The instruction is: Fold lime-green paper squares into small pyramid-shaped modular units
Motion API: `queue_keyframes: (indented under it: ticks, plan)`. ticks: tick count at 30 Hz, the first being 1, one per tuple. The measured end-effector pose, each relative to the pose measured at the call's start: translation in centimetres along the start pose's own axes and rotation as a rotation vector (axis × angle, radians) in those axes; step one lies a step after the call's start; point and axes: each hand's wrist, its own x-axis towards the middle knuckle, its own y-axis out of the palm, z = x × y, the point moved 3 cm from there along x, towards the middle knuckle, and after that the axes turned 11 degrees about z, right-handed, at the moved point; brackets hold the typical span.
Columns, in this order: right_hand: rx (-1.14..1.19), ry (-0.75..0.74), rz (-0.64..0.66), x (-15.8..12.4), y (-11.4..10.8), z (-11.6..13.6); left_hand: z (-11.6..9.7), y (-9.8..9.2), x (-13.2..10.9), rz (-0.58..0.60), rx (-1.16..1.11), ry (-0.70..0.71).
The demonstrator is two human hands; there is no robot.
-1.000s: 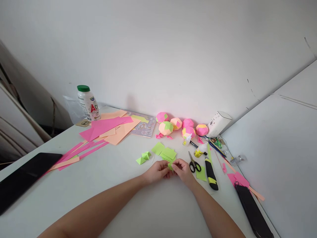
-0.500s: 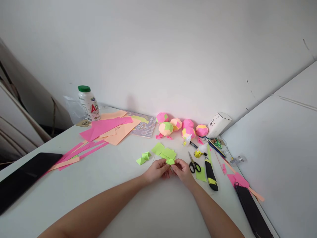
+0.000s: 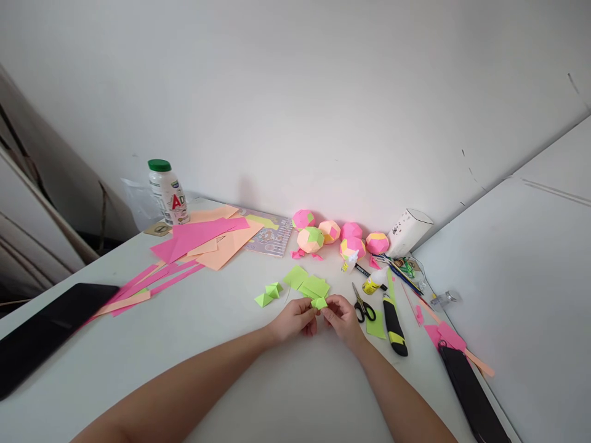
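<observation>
A small folded green paper piece [image 3: 319, 303] is pinched between both hands near the table's middle. My left hand [image 3: 294, 317] grips its left side with thumb and fingers. On its right side, my right hand [image 3: 342, 316] holds it the same way. Flat green paper sheets [image 3: 314, 287] lie just beyond the fingers. Two folded green pieces [image 3: 269, 294] rest to the left of my left hand. Black-handled scissors [image 3: 364, 311] lie right of my right hand, beside a green square [image 3: 377, 324].
Several paper balls [image 3: 329, 232] line the wall. Glue bottles [image 3: 373, 281] and a black-yellow cutter [image 3: 394, 326] are at right. Pink and orange sheets [image 3: 198, 237], a white bottle [image 3: 168, 197] and a black tablet [image 3: 50, 326] are at left. A phone [image 3: 471, 394] lies far right.
The folded green piece has tilted slightly between my fingers, and the fingers of my left hand have curled in a little beneath it. The whole view has shifted very slightly.
</observation>
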Motion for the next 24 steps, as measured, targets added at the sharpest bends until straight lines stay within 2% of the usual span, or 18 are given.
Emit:
queue_keyframes:
  ticks: [8, 13, 20, 24]
  plan:
    - [-0.019, -0.03, -0.008, 0.09, -0.09, -0.08, 0.15, -0.11, 0.03, -0.013, -0.036, 0.038]
    - [-0.079, 0.001, 0.024, 0.05, 0.09, -0.08, -0.2, -0.26, 0.02, -0.026, -0.089, 0.083]
    - [-0.174, 0.04, 0.036, -0.04, 0.51, -0.05, 0.12, -0.61, 0.17, -0.068, -0.165, 0.077]
    - [-0.157, 0.071, 0.036, 0.07, 0.58, -0.18, 0.45, -0.64, 0.31, -0.045, -0.155, 0.084]
